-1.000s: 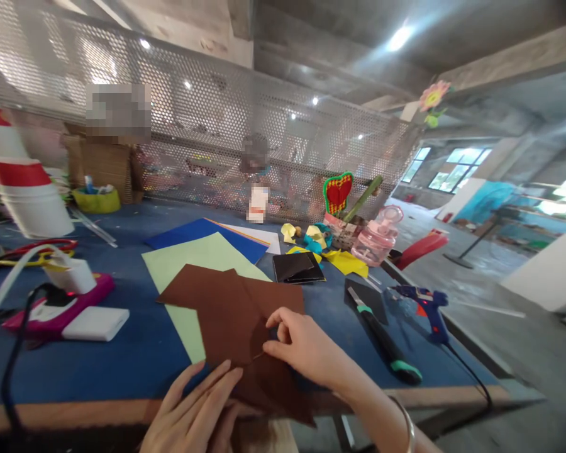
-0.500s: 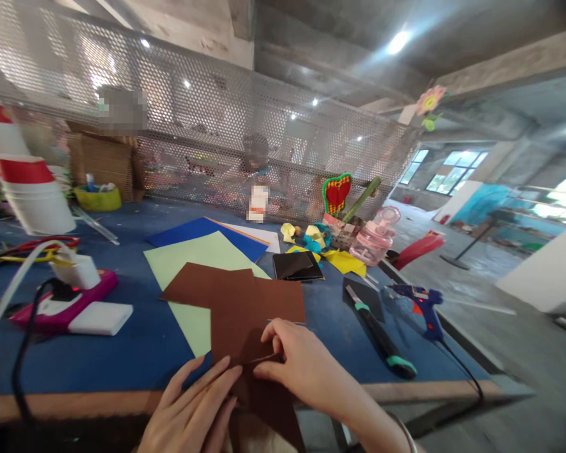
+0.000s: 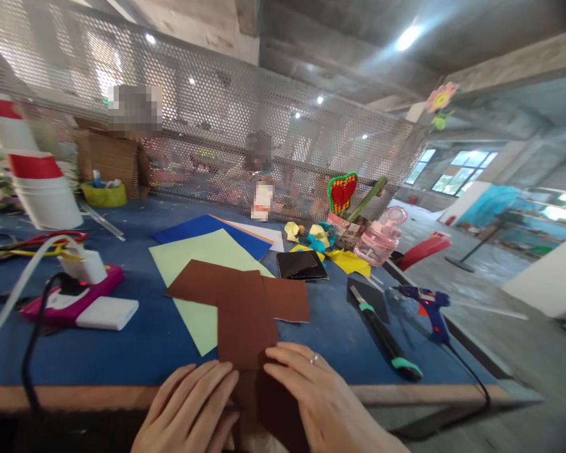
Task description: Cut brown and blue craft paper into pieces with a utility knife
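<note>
The right hand (image 3: pixel 318 390), earlier pinching an edge between thumb and curled fingers, now lies with its fingers stretched out on the brown paper (image 3: pixel 245 321), its ring (image 3: pixel 314 358) showing. The paper, skewed before, now runs straighter away from between both hands. Beyond the left hand (image 3: pixel 188 406), whose fingers sit closer together, more of the pale green sheet's (image 3: pixel 200 321) near corner is uncovered.
</note>
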Available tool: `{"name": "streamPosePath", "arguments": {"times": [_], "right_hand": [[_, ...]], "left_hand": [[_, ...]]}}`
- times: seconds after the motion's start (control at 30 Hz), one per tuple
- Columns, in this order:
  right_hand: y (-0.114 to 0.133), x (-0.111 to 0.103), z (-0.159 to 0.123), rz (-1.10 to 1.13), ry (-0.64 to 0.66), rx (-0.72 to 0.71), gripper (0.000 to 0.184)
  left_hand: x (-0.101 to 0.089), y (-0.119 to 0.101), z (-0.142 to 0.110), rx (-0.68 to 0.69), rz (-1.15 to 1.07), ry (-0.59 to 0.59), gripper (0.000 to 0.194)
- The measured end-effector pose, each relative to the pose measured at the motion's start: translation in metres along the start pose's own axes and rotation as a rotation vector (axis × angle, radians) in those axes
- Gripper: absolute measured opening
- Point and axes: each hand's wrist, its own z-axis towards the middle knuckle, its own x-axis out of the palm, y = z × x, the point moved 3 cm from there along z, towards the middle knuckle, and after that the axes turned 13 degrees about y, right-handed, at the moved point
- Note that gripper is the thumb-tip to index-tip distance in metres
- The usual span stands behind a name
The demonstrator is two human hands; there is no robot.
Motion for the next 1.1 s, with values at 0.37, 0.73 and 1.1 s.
{"name": "streamPosePath", "arguments": {"times": [0.37,0.73,1.1], "right_hand": [[-0.008,-0.004,-0.014,0.009,-0.031,-0.018,0.061],[-0.022,-0.003,0.004,0.335,-0.1,0.06,0.031],[-0.033,-0.001,0.022,0.451,-0.249,0.227,0.018]], "left_hand": [[0.007,0.004,0.003,0.018,-0.028,0.019,0.024],[0.004,0.01,0.005,-0.072,-0.128,-0.038,0.01],[0.002,0.014,0.007,-0.147,-0.167,-0.016,0.007]]}}
